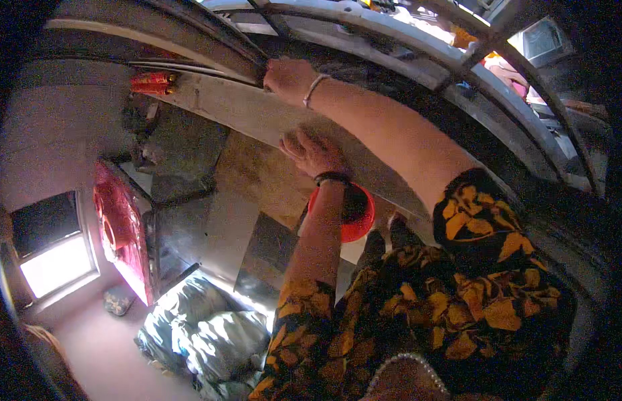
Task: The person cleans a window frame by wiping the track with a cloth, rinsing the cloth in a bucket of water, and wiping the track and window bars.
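My right hand (291, 81) is curled against the end of a dark window frame (241, 47), its fingers closed on the edge. What lies inside the curled fingers is hidden. Lower down, my left hand (316, 153) lies with spread fingers on the pale window sill (225, 103) and holds nothing. Beneath my left forearm is a red bucket (362, 225), partly covered by the wrist; its inside looks dark.
Metal grille bars (441, 55) curve across the upper right. Red packets (153, 82) lie on the sill's far end. At left stands a cabinet (178, 245) with a pink cover (115, 220). Shiny grey bags (215, 336) lie below. A bright window (57, 265) is at far left.
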The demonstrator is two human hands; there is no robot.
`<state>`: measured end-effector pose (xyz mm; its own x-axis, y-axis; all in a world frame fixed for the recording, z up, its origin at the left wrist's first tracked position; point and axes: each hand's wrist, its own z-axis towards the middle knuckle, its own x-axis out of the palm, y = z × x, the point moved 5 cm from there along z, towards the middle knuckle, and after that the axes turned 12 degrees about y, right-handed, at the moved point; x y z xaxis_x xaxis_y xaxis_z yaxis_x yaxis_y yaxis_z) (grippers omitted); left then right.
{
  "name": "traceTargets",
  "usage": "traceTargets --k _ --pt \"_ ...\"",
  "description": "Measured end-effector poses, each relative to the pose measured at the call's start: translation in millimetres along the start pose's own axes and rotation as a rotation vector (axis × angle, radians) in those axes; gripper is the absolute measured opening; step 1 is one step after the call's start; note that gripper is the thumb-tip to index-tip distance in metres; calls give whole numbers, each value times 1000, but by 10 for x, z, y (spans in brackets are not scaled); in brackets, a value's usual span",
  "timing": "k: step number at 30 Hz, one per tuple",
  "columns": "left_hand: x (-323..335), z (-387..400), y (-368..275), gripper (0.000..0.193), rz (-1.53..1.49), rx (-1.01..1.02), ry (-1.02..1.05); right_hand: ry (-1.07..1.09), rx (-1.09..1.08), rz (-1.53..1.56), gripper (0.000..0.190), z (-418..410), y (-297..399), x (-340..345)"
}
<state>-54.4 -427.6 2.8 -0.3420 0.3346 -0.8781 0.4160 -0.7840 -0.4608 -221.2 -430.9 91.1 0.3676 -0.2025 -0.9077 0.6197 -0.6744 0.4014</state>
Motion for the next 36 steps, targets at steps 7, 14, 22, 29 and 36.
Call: traceTargets --k 7,14,22,29,36 --pt "-66 -32 29 52 -17 -20 4 -14 -5 6 23 -1683 -436 -61" --pt "64 -31 81 49 53 5 -21 -24 61 -5 31 -3216 -733 -278" --pt "188 87 252 52 43 32 -37 192 132 53 26 -3551 -846 -545" --pt "129 10 195 59 73 24 -97 -413 37 285 18 -3222 -637 -1245" --pt "87 -25 98 60 78 -64 41 -726 351 652 33 -3807 -1123 -875"
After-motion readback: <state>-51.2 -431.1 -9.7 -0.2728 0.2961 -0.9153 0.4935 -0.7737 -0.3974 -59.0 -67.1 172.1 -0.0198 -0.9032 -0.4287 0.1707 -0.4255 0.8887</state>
